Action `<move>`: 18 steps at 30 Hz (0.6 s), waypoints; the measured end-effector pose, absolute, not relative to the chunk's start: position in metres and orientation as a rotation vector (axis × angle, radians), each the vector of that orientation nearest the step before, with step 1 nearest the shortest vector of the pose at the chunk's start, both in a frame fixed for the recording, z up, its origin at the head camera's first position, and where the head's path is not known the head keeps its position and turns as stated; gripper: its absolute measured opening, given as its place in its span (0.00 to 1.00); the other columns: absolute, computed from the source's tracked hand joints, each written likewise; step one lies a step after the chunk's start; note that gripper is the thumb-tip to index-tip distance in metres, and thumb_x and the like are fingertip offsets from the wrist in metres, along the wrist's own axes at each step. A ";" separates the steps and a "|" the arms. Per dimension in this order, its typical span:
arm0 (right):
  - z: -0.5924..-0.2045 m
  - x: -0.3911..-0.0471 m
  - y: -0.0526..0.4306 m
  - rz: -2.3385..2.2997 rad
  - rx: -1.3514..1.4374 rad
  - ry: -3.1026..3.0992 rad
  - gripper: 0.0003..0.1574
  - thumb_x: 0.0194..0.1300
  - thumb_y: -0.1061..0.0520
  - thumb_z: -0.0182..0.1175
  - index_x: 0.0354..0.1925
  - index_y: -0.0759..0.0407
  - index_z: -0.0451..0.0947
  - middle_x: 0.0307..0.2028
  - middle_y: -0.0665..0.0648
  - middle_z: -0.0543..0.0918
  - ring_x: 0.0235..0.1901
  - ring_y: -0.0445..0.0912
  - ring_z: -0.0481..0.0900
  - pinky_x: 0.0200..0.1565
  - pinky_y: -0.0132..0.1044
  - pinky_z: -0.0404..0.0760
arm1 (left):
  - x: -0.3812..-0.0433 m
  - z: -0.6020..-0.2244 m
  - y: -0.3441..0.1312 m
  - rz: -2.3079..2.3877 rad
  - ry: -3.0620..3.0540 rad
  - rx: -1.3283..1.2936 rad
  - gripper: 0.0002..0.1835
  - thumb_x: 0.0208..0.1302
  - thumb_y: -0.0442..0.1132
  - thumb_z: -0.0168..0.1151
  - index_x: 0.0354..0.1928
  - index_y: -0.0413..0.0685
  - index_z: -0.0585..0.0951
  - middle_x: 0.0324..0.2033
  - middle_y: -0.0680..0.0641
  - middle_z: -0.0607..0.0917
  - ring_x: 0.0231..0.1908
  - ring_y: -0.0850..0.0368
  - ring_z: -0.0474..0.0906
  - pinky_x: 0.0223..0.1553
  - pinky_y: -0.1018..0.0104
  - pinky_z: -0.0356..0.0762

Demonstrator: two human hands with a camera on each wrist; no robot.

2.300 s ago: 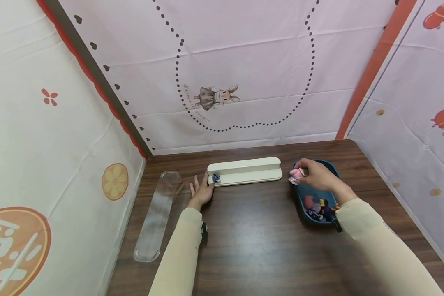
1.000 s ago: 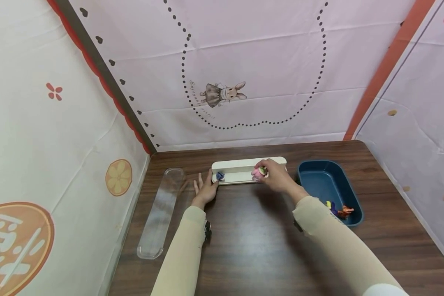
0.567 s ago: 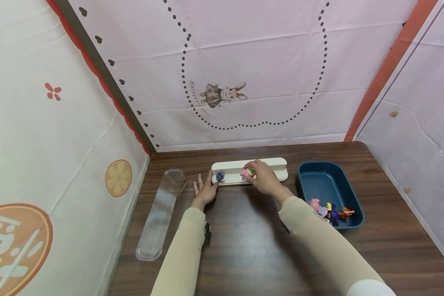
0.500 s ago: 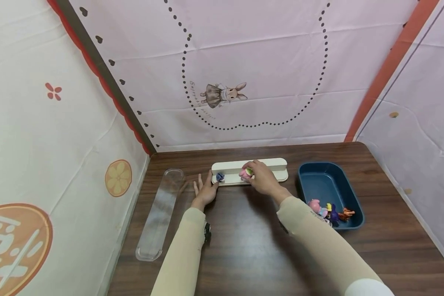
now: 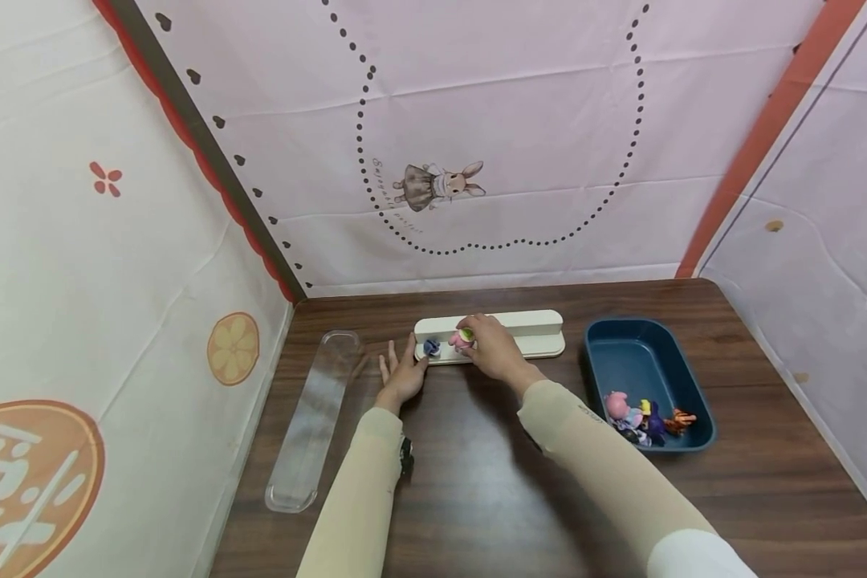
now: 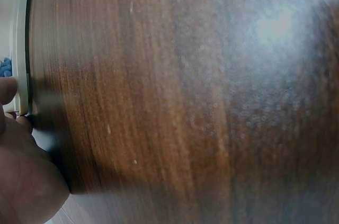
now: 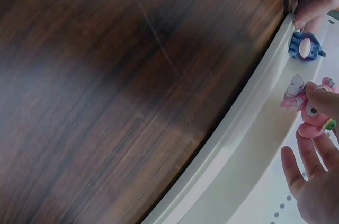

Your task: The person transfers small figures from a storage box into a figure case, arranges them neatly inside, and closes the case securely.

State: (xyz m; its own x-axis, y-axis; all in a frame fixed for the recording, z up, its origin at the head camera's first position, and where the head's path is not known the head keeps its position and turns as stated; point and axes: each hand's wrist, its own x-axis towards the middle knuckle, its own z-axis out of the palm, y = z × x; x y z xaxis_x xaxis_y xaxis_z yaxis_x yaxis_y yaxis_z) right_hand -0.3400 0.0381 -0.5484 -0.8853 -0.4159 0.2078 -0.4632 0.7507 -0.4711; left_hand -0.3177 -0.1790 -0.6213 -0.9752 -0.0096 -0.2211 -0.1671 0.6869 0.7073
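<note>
In the head view, a long white display stand (image 5: pixel 538 345) with a raised back ledge lies near the table's far edge. My left hand (image 5: pixel 402 380) grips its left end between thumb and index finger, the other fingers spread. A small blue figurine (image 7: pixel 305 47) stands on the stand's lower step at that end. My right hand (image 5: pixel 496 350) pinches a pink figurine (image 7: pixel 312 108) with big eyes and a bit of green over that same step, just right of the blue one. Whether the pink figurine's base touches the step, I cannot tell.
A dark blue bin (image 5: pixel 624 357) stands at the right, with several colourful figurines (image 5: pixel 649 419) heaped at its near end. A clear plastic cover (image 5: pixel 309 429) lies at the left. Printed cloth (image 5: pixel 535 144) hangs behind and beside the wooden table (image 5: pixel 477 498).
My right hand has carried the pink figurine from over the bin leftward along the stand to beside the blue figurine. My left hand has stayed at the stand's left end.
</note>
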 end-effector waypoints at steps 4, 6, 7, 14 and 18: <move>-0.551 -0.342 0.031 0.780 0.736 -2.829 0.24 0.62 0.58 0.75 0.55 0.58 0.81 0.52 0.59 0.84 0.56 0.57 0.81 0.59 0.52 0.81 | -0.319 -0.621 -0.179 1.150 2.717 -0.139 0.37 0.82 0.53 0.44 0.85 0.58 0.45 0.82 0.46 0.57 0.83 0.45 0.21 0.78 0.41 0.14; -0.553 -0.343 0.028 0.770 0.729 -2.823 0.24 0.61 0.59 0.76 0.55 0.58 0.82 0.51 0.59 0.83 0.55 0.57 0.81 0.58 0.53 0.81 | -0.319 -0.622 -0.179 1.156 2.722 -0.139 0.37 0.81 0.53 0.44 0.85 0.57 0.45 0.82 0.45 0.57 0.83 0.44 0.22 0.78 0.41 0.14; -0.554 -0.343 0.027 0.765 0.722 -2.824 0.24 0.60 0.59 0.76 0.55 0.57 0.82 0.51 0.59 0.82 0.55 0.57 0.81 0.57 0.53 0.82 | -0.320 -0.622 -0.179 1.167 2.717 -0.139 0.37 0.81 0.52 0.44 0.85 0.57 0.45 0.82 0.44 0.56 0.83 0.43 0.22 0.78 0.41 0.13; -0.563 -0.345 0.020 0.696 0.676 -2.863 0.24 0.62 0.56 0.75 0.55 0.55 0.82 0.51 0.58 0.81 0.53 0.56 0.81 0.55 0.53 0.82 | -0.321 -0.628 -0.179 1.219 2.708 -0.122 0.38 0.80 0.53 0.45 0.85 0.56 0.46 0.82 0.42 0.55 0.82 0.44 0.18 0.76 0.41 0.08; -0.566 -0.344 0.017 0.637 0.651 -2.874 0.23 0.62 0.55 0.75 0.55 0.53 0.82 0.51 0.58 0.81 0.53 0.56 0.81 0.55 0.53 0.82 | -0.320 -0.625 -0.179 1.217 2.716 -0.111 0.38 0.80 0.52 0.46 0.84 0.54 0.48 0.81 0.42 0.57 0.82 0.43 0.21 0.76 0.41 0.09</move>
